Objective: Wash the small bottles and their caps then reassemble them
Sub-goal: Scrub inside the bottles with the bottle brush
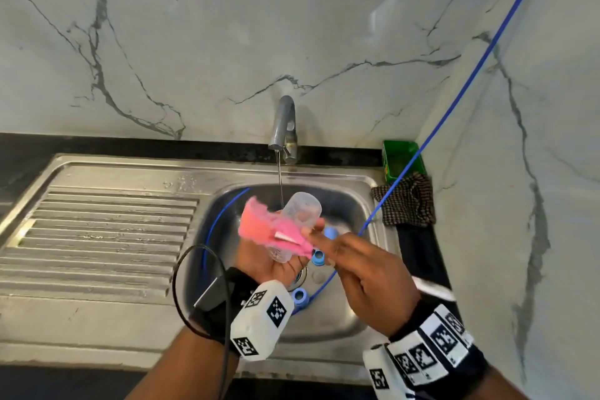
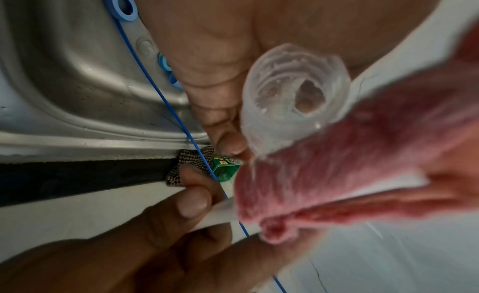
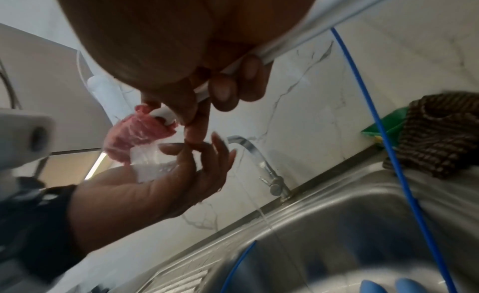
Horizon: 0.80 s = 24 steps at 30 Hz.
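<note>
Over the sink basin (image 1: 350, 204), my left hand (image 1: 276, 261) grips a clear small bottle (image 1: 302, 208) lying tilted, base toward the tap. In the left wrist view its open mouth (image 2: 295, 98) faces the camera. My right hand (image 1: 328, 247) pinches the white handle (image 2: 223, 211) of a pink bottle brush (image 1: 276, 227). The brush head lies against the outside of the bottle (image 3: 150, 164). Three blue caps (image 1: 330, 232) (image 1: 318, 257) (image 1: 300, 296) lie loose in the basin.
The tap (image 1: 284, 127) runs a thin stream just behind the bottle. A ribbed draining board (image 1: 97, 230) lies to the left. At the sink's right corner sit a checked cloth (image 1: 406, 201) and a green box (image 1: 401, 159). A blue cord (image 1: 454, 101) crosses into the basin.
</note>
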Each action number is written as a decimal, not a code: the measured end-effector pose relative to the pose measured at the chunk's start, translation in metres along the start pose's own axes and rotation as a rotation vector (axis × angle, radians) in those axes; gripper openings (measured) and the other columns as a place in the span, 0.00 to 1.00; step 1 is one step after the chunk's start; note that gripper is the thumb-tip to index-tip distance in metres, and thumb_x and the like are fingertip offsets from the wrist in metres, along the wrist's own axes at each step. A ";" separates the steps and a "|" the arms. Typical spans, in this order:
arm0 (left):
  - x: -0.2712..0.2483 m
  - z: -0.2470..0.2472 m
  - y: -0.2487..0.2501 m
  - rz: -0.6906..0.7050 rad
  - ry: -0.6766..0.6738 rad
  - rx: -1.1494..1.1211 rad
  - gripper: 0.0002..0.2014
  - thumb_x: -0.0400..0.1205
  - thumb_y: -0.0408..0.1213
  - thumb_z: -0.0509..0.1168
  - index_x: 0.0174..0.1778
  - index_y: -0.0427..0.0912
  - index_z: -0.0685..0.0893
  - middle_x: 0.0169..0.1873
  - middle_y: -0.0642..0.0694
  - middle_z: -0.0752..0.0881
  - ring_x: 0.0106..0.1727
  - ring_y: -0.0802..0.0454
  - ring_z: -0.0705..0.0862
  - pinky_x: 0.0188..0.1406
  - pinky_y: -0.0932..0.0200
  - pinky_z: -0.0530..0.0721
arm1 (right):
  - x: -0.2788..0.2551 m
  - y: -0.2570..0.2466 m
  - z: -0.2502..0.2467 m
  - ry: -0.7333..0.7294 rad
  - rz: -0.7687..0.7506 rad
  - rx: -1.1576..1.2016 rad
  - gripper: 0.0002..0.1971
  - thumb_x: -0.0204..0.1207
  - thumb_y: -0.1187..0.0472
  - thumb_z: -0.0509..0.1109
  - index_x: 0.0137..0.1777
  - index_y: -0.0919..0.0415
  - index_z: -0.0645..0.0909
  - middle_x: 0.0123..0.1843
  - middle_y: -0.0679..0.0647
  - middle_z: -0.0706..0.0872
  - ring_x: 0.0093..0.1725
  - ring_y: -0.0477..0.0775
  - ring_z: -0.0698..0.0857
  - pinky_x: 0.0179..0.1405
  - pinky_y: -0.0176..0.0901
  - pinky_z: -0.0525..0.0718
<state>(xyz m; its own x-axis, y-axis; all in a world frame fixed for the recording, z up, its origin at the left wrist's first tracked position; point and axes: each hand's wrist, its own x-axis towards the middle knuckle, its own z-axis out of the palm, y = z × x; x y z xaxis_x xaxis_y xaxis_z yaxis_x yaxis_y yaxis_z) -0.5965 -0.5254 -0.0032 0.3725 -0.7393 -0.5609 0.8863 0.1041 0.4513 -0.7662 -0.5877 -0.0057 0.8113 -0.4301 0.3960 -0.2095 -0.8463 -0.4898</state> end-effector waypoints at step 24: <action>-0.012 -0.052 0.085 -0.179 -0.229 0.167 0.23 0.86 0.47 0.56 0.57 0.30 0.86 0.47 0.32 0.87 0.40 0.41 0.85 0.32 0.55 0.85 | 0.031 -0.079 0.040 0.079 0.169 -0.084 0.29 0.84 0.58 0.65 0.81 0.32 0.69 0.44 0.39 0.78 0.39 0.44 0.82 0.31 0.45 0.85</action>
<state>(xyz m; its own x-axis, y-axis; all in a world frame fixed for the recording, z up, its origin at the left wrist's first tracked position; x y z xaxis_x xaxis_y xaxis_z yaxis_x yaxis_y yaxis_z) -0.5109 -0.4728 0.0059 0.1266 -0.8684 -0.4794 0.8677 -0.1373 0.4778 -0.7031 -0.5216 0.0145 0.7160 -0.5889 0.3748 -0.3866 -0.7816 -0.4895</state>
